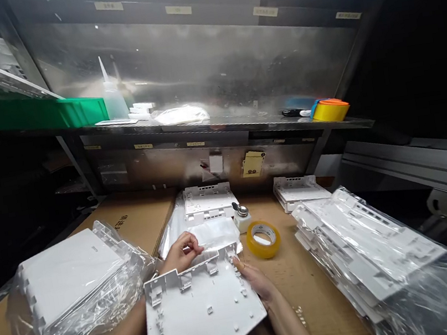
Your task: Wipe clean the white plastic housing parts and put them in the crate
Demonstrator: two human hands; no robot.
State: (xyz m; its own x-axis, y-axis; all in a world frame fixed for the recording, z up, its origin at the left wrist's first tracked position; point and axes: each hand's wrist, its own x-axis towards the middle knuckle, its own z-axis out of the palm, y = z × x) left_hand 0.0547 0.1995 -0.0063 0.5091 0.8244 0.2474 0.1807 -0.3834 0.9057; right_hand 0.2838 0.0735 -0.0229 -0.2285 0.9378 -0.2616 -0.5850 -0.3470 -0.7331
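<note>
A white plastic housing panel (205,310) with clips and small posts on its inner face is tilted in front of me. My right hand (257,280) grips its right edge, thumb over the top corner. Beyond the panel's far edge, my left hand (182,251) is closed, fingertips pinched together. What it pinches, if anything, is too small to make out. Just past that hand lie clear plastic sheets (214,235). A roll of yellow tape (263,239) and a small white dispenser bottle (242,218) with a metal top stand to the right of them.
Bagged white panels are stacked at left (71,274) and at right (378,245). More white panels (209,198) sit at the back of the cardboard-covered bench (309,289). A metal shelf (242,122) above carries a green bin (43,113), a nozzle bottle (114,100) and yellow-orange rolls (330,110).
</note>
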